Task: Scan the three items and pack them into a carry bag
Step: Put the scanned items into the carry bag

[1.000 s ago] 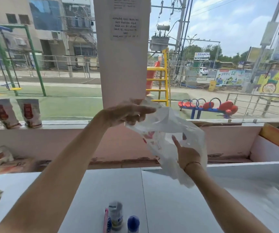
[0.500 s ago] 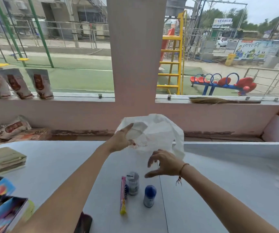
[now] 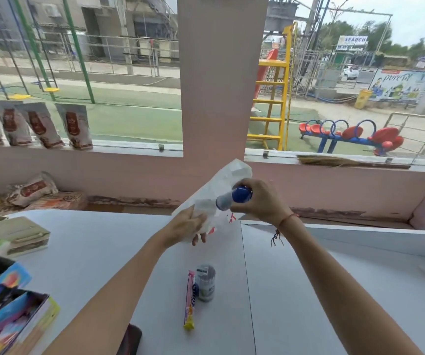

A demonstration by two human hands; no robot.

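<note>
Left hand [image 3: 184, 226] grips the white carry bag [image 3: 221, 196] while right hand [image 3: 260, 198] holds the blue-capped bottle [image 3: 233, 198] at its mouth.

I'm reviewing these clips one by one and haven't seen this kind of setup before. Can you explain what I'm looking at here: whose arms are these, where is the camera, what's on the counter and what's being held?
There is no machine here. A person wears a wide-angle camera on the head, so it looks forward and down along both bare arms. The left hand holds up a thin white carry bag. The right hand grips a small blue-capped bottle, tipped sideways at the bag's mouth. On the grey counter lie a long pink candy roll and, touching it, a small upright grey jar; neither is bagged yet. Colourful boxes sit at the counter's left edge. Beyond the windows is a playground.
</note>
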